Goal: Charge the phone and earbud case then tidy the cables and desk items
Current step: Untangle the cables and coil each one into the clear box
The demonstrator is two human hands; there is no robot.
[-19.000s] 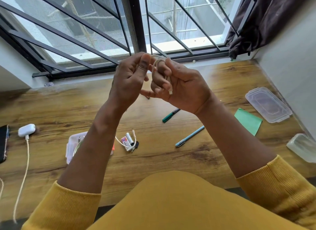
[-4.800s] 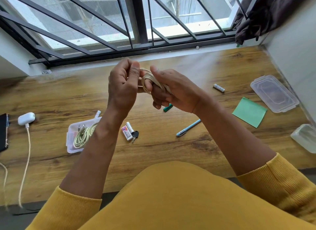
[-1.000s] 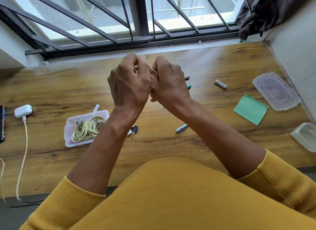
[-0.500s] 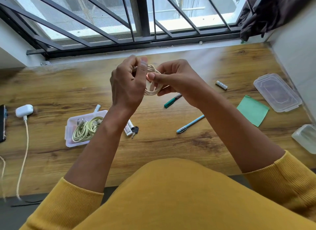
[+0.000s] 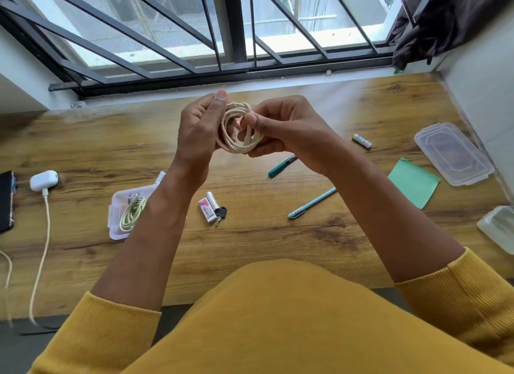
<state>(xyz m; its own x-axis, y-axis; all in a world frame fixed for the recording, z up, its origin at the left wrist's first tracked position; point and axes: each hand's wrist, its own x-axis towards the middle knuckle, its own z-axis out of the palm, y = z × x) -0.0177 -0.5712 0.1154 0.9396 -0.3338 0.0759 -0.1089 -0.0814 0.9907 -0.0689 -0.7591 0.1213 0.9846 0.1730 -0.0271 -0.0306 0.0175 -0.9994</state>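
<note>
A wooden desk carries a phone, a plugged-in earbud case, an open box of cable, two pens, batteries, an eraser, a key, a green note and a clear lid.

Both hands hold a coiled cable above the desk, the left hand on its left side and the right hand on its right. Below them on the desk lie two pens, one nearer the window. Left of the pens lie an eraser, a battery and a key, close together. Further left stands a box with another cable in it. At the far left lie the earbud case, with a cord plugged into its near end, and the phone. On the right lie a second battery, a paper note, a lid behind the note and a tub at the edge.
</note>
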